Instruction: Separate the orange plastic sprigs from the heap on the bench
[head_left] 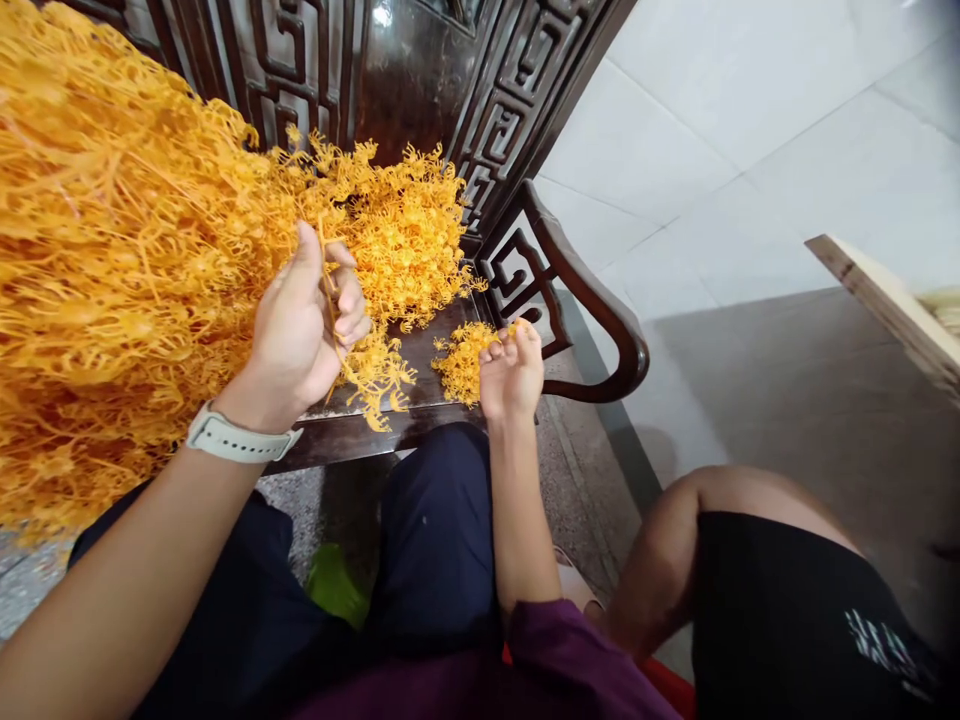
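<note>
Two hands of the person are in view, both raised over a dark wooden chair seat. The left hand carries one pale wristband and has its fingers curled together around thin stems of one orange plastic sprig, thumb pressed on top; the sprig hangs down from the fist and its tip reaches the front edge of the seat. The right hand has its fingertips bunched together, pinched on one small orange tuft that rests on the seat just beside the chair's carved armrest. One large heap of orange sprigs fills the left of the view and spreads across the seat behind the left hand; the individual sprigs in it are too many and too tangled to count. One carved lattice chair back stands behind the heap. The person's two legs in dark trousers sit below the seat edge. At lower right, one bare knee of a second person is visible. One wooden board edge enters from the right.
</note>
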